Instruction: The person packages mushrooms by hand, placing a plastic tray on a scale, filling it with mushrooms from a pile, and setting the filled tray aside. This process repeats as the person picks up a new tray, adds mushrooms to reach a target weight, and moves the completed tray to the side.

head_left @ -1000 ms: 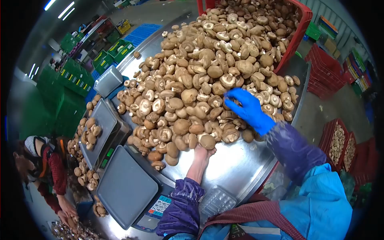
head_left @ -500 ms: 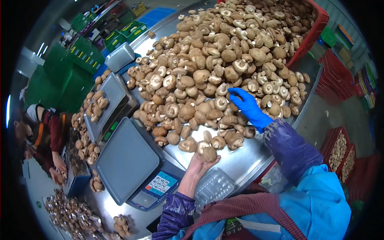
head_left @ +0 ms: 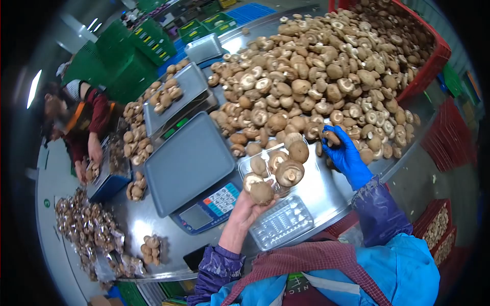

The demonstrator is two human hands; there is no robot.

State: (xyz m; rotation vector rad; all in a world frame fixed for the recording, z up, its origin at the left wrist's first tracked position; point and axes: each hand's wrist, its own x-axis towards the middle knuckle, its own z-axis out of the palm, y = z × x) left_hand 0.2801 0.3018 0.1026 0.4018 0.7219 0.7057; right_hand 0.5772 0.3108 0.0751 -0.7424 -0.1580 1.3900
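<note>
Mushrooms (head_left: 258, 187) in left hand (head_left: 244, 211) (bare) — table edge (head_left: 326, 224) near.

I see a shiny metal bench (head_left: 326, 196). Green crates (head_left: 130, 56) are stacked far behind it. Red crates (head_left: 449, 137) sit on the grey floor (head_left: 416, 183). A bright lamp (head_left: 35, 87) glows.

Tan and brown caps, pale cream gills on the heaped round shiitake mushrooms (head_left: 316, 66) beyond the fingers. Bright blue rubber glove on the right hand (head_left: 346, 155); bare left hand (head_left: 244, 206) under a brown mushroom (head_left: 262, 192). Grey flat scale platform (head_left: 188, 162) left of the fingers, with white, blue and orange keys. Clear ridged plastic tray (head_left: 283, 222) below. Silvery steel bench (head_left: 332, 191). Red plastic crate (head_left: 434, 56); green crates (head_left: 132, 56) far left.
</note>
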